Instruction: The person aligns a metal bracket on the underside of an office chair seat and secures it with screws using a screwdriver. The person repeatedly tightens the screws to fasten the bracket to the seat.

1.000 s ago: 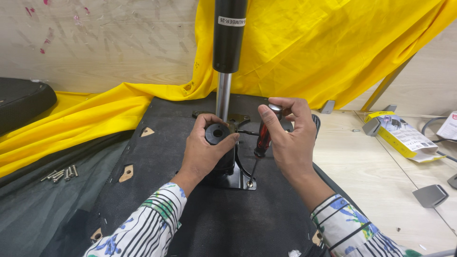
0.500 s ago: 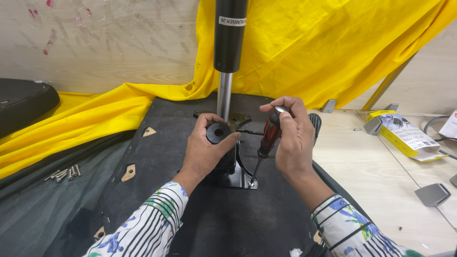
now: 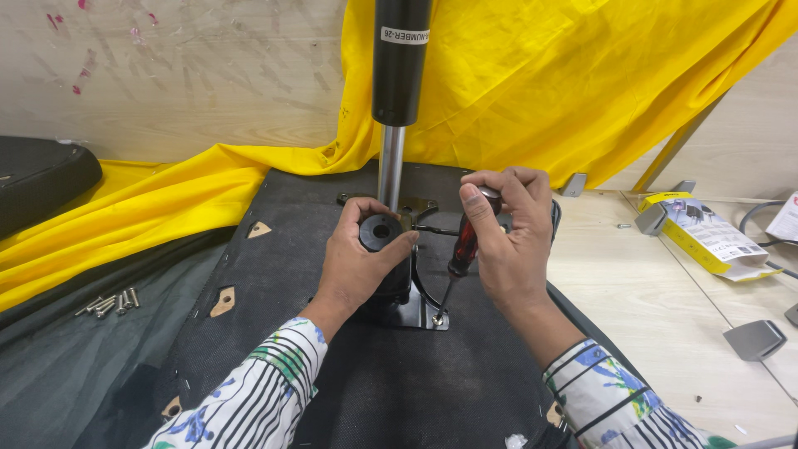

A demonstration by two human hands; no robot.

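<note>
A black metal mechanism point(image 3: 397, 291) with a flat base plate sits on the dark fabric underside of a chair seat point(image 3: 274, 249). A black gas cylinder point(image 3: 401, 58) with a silver rod point(image 3: 390, 179) rises from it. My left hand point(image 3: 359, 262) wraps around the mechanism's black round knob point(image 3: 381, 233). My right hand point(image 3: 507, 241) grips a screwdriver point(image 3: 462, 249) with a dark red and black handle, held nearly upright, its tip down at the base plate's right corner.
Several loose screws point(image 3: 108, 303) lie at the left on dark cloth. A yellow cloth point(image 3: 582, 83) drapes behind. On the wooden table at the right are a yellow packet point(image 3: 706, 237) and grey metal brackets point(image 3: 752, 339). A black cushion point(image 3: 37, 175) sits far left.
My right hand has turned the screwdriver more upright and lowered its tip onto the base plate's corner. My left hand has stayed on the knob.
</note>
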